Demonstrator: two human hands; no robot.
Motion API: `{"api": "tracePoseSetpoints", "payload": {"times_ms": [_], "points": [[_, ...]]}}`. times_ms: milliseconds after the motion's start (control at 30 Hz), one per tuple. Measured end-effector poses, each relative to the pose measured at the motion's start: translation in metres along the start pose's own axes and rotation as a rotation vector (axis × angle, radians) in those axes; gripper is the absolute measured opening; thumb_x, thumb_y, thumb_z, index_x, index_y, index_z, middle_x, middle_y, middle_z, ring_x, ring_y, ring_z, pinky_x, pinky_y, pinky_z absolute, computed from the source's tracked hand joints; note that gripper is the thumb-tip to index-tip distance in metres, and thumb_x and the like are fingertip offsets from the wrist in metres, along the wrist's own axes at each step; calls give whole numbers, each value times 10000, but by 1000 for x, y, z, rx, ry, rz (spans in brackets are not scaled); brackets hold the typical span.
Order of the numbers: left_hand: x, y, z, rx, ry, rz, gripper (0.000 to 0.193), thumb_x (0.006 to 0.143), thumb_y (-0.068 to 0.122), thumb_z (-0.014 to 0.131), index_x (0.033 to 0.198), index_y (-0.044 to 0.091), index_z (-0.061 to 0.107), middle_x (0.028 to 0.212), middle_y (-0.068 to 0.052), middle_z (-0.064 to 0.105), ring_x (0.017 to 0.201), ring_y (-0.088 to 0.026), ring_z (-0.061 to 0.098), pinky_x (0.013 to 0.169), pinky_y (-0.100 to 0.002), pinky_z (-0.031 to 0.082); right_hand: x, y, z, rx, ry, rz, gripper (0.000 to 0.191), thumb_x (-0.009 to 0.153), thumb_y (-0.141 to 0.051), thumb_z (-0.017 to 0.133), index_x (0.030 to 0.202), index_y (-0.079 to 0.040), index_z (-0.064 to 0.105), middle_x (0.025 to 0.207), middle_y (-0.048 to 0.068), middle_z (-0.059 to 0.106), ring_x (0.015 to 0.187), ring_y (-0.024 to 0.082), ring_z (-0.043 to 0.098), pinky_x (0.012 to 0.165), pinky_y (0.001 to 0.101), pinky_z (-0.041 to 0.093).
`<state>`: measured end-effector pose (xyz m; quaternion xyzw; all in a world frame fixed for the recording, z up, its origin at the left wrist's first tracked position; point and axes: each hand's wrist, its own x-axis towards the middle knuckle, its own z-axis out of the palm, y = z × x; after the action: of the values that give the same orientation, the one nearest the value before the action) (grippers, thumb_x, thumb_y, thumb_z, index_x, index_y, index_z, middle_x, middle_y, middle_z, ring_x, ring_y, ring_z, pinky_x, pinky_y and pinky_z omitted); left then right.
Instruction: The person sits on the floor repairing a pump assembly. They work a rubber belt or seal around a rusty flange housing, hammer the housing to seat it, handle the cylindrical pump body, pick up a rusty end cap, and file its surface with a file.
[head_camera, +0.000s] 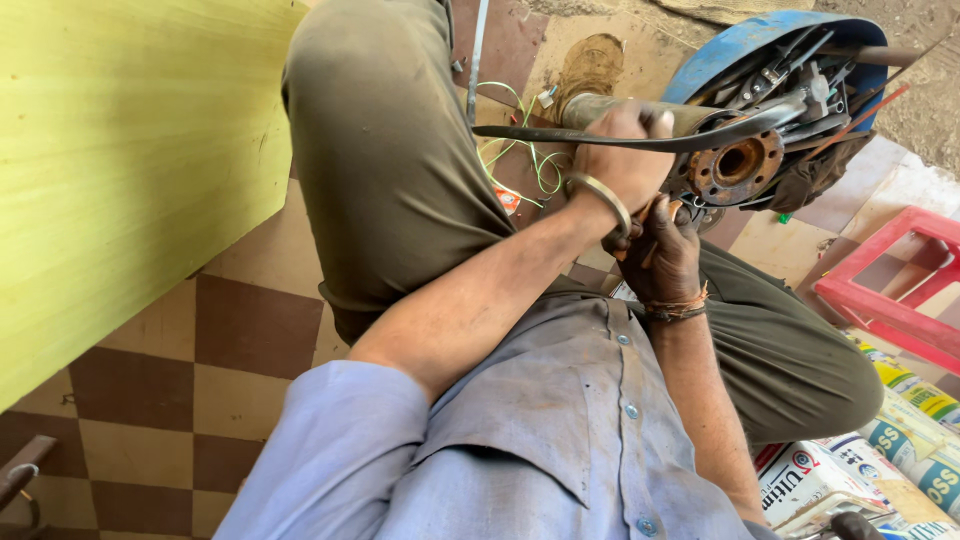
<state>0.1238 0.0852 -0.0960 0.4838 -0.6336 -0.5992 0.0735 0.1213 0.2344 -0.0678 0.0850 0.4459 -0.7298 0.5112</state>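
I sit on the floor looking down past my grey shirt and olive trousers. My left hand (622, 155), with a metal bangle at the wrist, is closed around a dark curved metal bar (700, 138) that lies across a rusty round flange (737, 163). Just below it, my right hand (665, 252), with threads tied at the wrist, is closed near the flange's lower edge; what it grips is hidden. A greasy cylindrical motor body (600, 105) extends from the flange behind my left hand.
A blue tub (745, 40) full of tools sits behind the flange. Green wires (530, 150) lie on the checkered floor. A yellow-green wall (120, 160) stands at left. At right are a red plastic stool (890, 290) and printed sacks (900, 430).
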Motion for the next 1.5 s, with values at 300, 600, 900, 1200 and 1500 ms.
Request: {"api": "tracePoseSetpoints", "payload": {"times_ms": [300, 600, 900, 1200, 1500], "points": [[-66, -25, -13, 201, -210, 70, 485, 841, 374, 733, 957, -94, 677, 937, -282, 710, 925, -414, 702, 833, -458, 572, 8, -4, -10, -266, 184, -72, 221, 1086, -190, 592, 1121, 20, 653, 1006, 51, 687, 892, 134, 649, 806, 262, 522], [-60, -10, -23, -437, -715, -515, 307, 722, -43, 702, 1026, -8, 676, 842, -78, 704, 695, -191, 718, 592, -341, 648, 7, -12, -14, -273, 126, 36, 309, 1099, -347, 567, 1044, -57, 657, 917, -4, 629, 779, 81, 560, 673, 238, 461], [-69, 2, -23, -515, -684, -531, 380, 785, 20, 666, 1149, 124, 633, 850, -58, 716, 672, -180, 721, 547, -336, 631, 3, -36, -6, -251, 79, 160, 370, 1060, -361, 571, 1072, -7, 679, 939, 59, 691, 803, 126, 651, 694, 261, 543], [-56, -8, -7, -561, -787, -509, 207, 875, 90, 664, 1065, 9, 656, 860, -125, 752, 696, -240, 763, 606, -352, 657, -29, -67, 19, -812, 156, 48, 408, 1084, -315, 637, 1186, 75, 692, 934, 61, 659, 779, 102, 569, 686, 251, 481], [-50, -8, -7, -644, -881, -659, 327, 921, 316, 736, 843, 51, 561, 628, -38, 585, 466, -148, 570, 427, -322, 509, -53, -115, 28, -1402, 331, -576, 624, 914, -223, 933, 1399, -1, 608, 1308, 121, 608, 1113, 178, 622, 916, 282, 556]]}}
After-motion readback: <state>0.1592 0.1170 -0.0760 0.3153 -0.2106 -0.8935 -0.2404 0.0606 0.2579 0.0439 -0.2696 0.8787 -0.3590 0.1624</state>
